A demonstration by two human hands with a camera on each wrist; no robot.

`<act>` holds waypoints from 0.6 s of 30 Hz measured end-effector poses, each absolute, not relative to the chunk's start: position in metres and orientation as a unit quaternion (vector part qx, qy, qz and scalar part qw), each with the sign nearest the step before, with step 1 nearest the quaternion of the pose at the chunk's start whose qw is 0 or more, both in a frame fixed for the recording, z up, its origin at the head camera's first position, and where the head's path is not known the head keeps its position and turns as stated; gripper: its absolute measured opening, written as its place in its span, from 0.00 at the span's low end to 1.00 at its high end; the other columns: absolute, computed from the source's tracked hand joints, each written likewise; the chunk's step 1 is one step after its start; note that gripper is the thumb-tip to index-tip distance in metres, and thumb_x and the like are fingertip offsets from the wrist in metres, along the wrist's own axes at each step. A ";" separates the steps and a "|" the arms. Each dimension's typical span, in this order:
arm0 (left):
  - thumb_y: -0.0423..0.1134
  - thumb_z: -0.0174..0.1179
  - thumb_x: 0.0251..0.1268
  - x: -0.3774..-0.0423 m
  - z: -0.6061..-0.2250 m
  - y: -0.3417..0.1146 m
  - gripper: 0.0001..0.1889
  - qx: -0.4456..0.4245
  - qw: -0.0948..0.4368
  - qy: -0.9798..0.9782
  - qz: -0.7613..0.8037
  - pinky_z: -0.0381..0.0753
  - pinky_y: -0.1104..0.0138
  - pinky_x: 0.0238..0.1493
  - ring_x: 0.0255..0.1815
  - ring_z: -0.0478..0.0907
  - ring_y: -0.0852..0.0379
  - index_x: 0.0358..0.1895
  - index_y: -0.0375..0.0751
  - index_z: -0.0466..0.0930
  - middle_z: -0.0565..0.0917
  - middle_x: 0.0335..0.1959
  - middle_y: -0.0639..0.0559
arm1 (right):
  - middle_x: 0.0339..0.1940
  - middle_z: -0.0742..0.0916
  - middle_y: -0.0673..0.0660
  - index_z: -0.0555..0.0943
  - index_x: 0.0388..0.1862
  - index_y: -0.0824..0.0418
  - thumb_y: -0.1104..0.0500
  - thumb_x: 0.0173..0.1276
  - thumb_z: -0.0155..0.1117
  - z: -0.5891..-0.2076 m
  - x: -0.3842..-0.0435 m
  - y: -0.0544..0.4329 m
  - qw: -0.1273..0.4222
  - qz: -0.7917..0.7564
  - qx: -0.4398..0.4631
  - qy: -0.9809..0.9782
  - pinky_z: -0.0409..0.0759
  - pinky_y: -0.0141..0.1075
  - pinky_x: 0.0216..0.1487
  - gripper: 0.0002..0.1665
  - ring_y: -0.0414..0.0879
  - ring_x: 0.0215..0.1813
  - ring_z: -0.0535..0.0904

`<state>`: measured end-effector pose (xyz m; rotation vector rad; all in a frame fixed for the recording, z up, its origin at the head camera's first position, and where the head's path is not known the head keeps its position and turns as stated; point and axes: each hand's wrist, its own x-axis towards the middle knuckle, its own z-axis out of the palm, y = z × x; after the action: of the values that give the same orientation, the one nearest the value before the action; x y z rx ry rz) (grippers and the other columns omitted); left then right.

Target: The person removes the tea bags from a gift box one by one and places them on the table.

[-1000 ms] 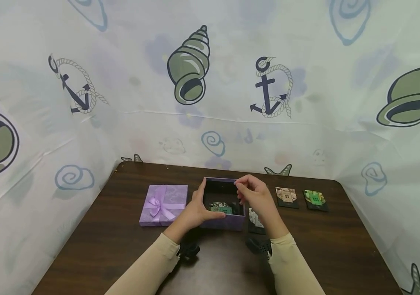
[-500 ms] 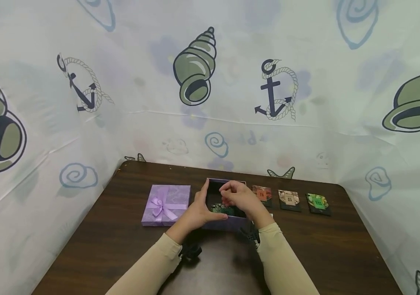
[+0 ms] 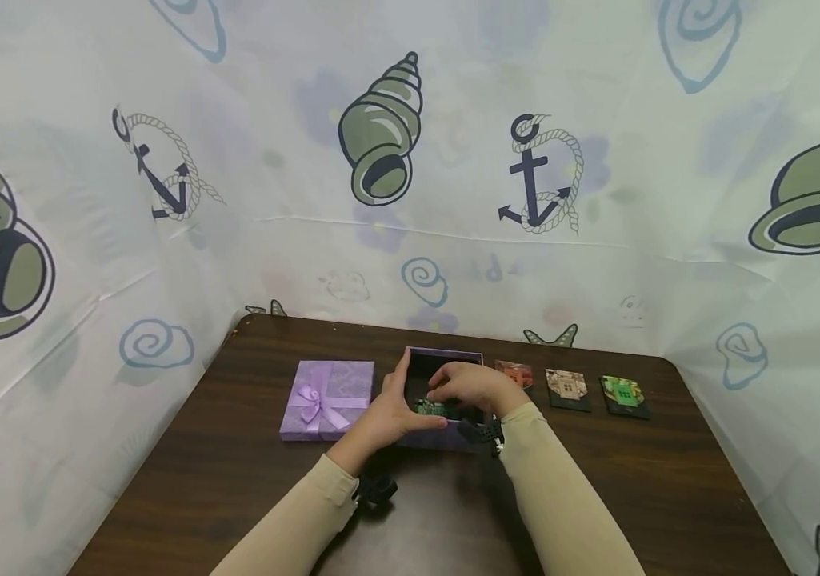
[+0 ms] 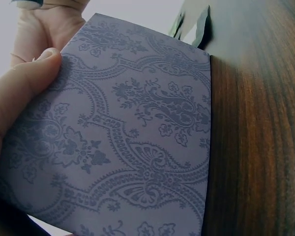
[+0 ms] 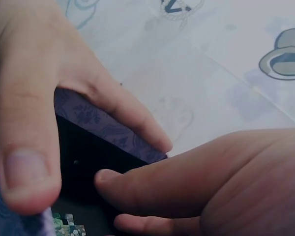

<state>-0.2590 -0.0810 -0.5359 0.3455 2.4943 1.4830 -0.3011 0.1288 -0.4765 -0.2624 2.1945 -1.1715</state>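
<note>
An uncovered purple box (image 3: pixel 431 438) with a dark inside stands on the table. My left hand (image 3: pixel 384 416) grips it at the left, thumb over the near rim and fingers along the left side. The left wrist view shows the box's patterned wall (image 4: pixel 137 123) with the thumb at its edge. Low inside lies a dark flat piece with a green house-like picture (image 3: pixel 430 406). My right hand (image 3: pixel 478 386) reaches into the box, bent fingertips right at that piece. In the right wrist view its thumb and a finger are inside; I cannot tell whether they pinch anything.
The box's lilac lid (image 3: pixel 341 380), with ribbon and bow, lies to the left. Right of the box lie flat dark pieces with red (image 3: pixel 514 372), beige (image 3: pixel 567 386) and green (image 3: pixel 624 392) pictures. A patterned cloth wall (image 3: pixel 453 264) rises behind the table.
My right hand has moved from the box's right rim leftward and down into the box. Its wrist now hides a pale piece beside the box; the red piece has come into view. The left hand keeps its grip.
</note>
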 end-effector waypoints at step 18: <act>0.63 0.86 0.51 -0.260 -0.537 -0.082 0.77 0.121 0.104 0.843 0.513 0.74 0.32 0.74 0.80 0.69 0.25 0.90 0.73 0.27 0.47 0.89 0.27 | 0.64 0.89 0.60 0.84 0.68 0.69 0.55 0.72 0.74 -0.476 -0.304 0.119 0.332 -0.318 -0.164 0.872 0.86 0.51 0.63 0.30 0.52 0.56 0.84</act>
<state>-0.2598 -0.0823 -0.5366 0.3576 2.4870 1.5127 -0.3040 0.1193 -0.4755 -0.4285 2.2792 -0.8320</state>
